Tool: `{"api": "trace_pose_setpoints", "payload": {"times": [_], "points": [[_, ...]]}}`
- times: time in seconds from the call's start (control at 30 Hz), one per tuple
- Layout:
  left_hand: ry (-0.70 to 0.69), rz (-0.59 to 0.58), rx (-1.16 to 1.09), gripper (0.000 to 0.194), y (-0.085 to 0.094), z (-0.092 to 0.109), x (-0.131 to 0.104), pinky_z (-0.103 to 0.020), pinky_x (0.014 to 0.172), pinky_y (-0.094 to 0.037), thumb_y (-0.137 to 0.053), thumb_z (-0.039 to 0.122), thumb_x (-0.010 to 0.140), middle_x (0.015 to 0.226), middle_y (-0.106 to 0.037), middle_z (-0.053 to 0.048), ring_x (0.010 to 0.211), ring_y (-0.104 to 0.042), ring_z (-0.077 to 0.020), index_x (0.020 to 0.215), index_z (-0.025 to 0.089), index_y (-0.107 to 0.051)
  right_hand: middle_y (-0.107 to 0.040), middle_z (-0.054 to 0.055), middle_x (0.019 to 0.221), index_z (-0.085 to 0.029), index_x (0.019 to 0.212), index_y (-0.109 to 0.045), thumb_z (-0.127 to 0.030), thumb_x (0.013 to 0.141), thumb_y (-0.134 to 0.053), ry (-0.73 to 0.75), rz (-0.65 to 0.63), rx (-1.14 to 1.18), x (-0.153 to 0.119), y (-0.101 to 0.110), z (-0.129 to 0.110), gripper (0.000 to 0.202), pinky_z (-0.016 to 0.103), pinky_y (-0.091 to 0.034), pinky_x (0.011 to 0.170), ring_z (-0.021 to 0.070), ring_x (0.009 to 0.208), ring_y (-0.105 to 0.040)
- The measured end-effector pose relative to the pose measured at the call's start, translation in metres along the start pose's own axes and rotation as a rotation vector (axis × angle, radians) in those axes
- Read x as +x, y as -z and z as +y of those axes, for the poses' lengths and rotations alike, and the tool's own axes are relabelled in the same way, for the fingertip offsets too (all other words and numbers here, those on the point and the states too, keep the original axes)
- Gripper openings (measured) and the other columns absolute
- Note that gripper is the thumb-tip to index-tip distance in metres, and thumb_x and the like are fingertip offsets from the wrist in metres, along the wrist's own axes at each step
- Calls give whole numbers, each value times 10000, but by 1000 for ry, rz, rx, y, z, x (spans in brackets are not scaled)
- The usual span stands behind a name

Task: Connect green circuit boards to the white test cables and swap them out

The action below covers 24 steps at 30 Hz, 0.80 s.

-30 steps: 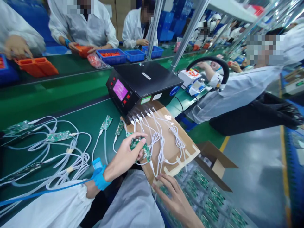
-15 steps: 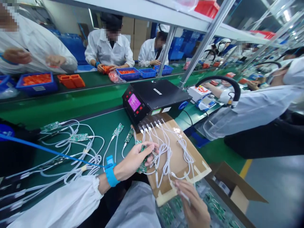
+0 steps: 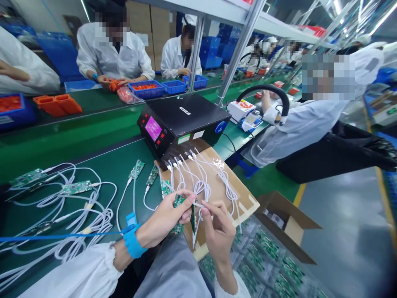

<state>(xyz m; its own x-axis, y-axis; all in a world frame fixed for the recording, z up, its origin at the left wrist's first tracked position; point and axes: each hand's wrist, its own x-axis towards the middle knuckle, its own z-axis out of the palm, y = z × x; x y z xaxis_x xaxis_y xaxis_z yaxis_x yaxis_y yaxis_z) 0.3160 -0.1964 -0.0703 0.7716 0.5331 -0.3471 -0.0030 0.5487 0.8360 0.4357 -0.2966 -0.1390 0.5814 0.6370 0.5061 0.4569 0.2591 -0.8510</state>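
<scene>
I had the left hand (image 3: 169, 215) closed around a board (image 3: 194, 219) at the cardboard's (image 3: 214, 182) near side. The right hand's (image 3: 219, 229) fingers pinched a white cable (image 3: 197, 204) beside the left fingertips.

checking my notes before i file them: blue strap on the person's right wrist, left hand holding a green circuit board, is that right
The wrist is wrong: the head view shows the blue strap on the left wrist. The rest holds: the left hand has a green circuit board, seen nearly edge-on, in its fingers.
</scene>
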Motion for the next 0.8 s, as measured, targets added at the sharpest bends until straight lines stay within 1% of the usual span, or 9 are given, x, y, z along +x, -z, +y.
{"api": "trace_pose_setpoints", "payload": {"times": [0.1, 0.2, 0.33, 0.43, 0.57, 0.63, 0.8], "points": [[5, -5, -1, 470, 0, -2, 1, -205, 558, -276, -705, 593, 871, 590, -401, 83, 535, -318, -66, 1024, 169, -571, -584, 10, 854, -246, 1103, -753, -169, 967, -628, -65, 11, 43, 4, 3, -1, 200, 223, -492, 583, 115, 723, -602], [6, -14, 3, 468, 1, -2, 2, -203, 554, -271, -702, 600, 871, 593, -399, 80, 535, -318, -66, 1018, 173, -576, -593, 19, 872, -230, 1086, -741, -181, 980, -608, -92, -25, 81, 7, 6, -2, 177, 240, -512, 618, 126, 750, -617], [11, -10, 3, 465, 1, -1, 2, -198, 547, -269, -716, 600, 859, 583, -396, 81, 531, -312, -66, 996, 177, -580, -590, 26, 927, -244, 1127, -731, -156, 988, -584, -77, -83, 109, 10, 8, -2, 221, 234, -511, 623, 116, 756, -615], [5, -14, 8, 451, 1, 0, 2, -199, 547, -268, -709, 592, 869, 582, -395, 80, 530, -310, -64, 993, 176, -583, -565, 22, 920, -254, 1127, -736, -143, 996, -562, -56, -89, 88, 12, 9, -2, 244, 217, -490, 604, 108, 750, -595], [5, -18, 24, 433, 3, -2, 2, -204, 554, -268, -675, 584, 899, 589, -400, 77, 531, -316, -63, 1004, 173, -588, -562, 29, 917, -238, 1106, -725, -160, 975, -610, -55, -62, 44, 15, 7, -2, 190, 229, -489, 618, 129, 803, -599], [5, -20, 24, 435, 4, -2, 2, -208, 553, -265, -671, 585, 902, 590, -401, 76, 533, -318, -67, 1014, 172, -589, -561, 26, 899, -233, 1088, -724, -168, 960, -639, -50, -68, 27, 15, 5, -2, 167, 237, -490, 624, 135, 802, -592], [10, -15, 28, 470, 5, -3, 2, -213, 552, -262, -692, 612, 872, 597, -405, 71, 540, -334, -74, 1013, 172, -603, -562, 24, 882, -224, 1036, -722, -184, 971, -629, -58, -81, 17, 15, 4, -3, 120, 249, -504, 648, 139, 795, -582]]}}
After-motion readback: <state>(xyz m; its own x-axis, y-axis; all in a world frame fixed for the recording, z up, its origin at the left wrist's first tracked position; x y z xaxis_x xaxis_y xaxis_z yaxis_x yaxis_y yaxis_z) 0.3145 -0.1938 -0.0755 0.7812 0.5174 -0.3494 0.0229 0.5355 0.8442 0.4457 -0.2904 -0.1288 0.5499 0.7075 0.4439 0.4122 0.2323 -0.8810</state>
